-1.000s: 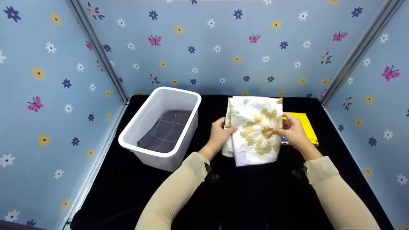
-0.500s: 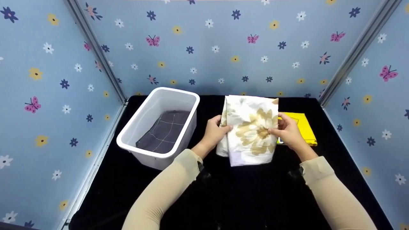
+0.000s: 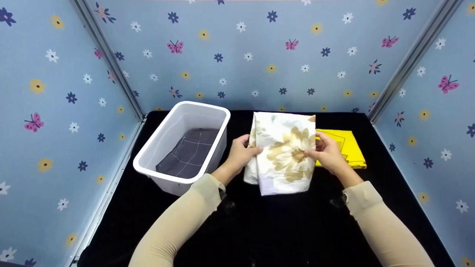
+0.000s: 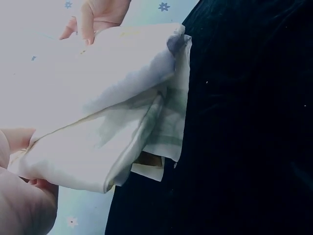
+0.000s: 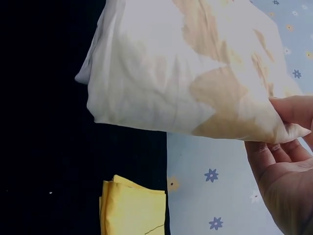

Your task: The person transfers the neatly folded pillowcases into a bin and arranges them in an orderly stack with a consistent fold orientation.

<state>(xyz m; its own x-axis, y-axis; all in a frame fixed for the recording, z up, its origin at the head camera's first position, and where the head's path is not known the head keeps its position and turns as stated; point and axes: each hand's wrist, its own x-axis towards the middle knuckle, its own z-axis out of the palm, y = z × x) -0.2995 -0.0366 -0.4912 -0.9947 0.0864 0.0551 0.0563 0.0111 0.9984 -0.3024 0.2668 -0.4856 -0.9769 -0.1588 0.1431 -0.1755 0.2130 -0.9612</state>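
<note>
The left hand (image 3: 241,154) pinched the left edge of the folded floral cloth (image 3: 284,152), thumb on the printed face and fingers curled behind it, while the right hand (image 3: 326,154) pinched the opposite edge the same way, so the 2 hands held the bundle up between them, clear of the black table (image 3: 259,230). From where I stood the cloth hung above the middle of the table, between the white bin (image 3: 185,142) on the left and the folded yellow cloth (image 3: 345,148) lying flat on the right; its lower corner drooped toward the tabletop, and from the left wrist view the layers (image 4: 122,142) seemed to gape a little at the underside, though that picture was washed out and I could not be sure. To carry such a bundle well, I would judge, both grips had to stay level and pull gently apart so the folds lay taut and no inner layer slid out. Both forearms, in beige sleeves (image 3: 178,226), reached forward from the near edge and angled inward, wrists bent slightly so the palms faced each other across the cloth. Inside the bin lay a folded dark grey checked cloth (image 3: 189,152), flat on the bottom. Blue walls (image 3: 241,55) printed with flowers and butterflies closed in 3 sides.
</note>
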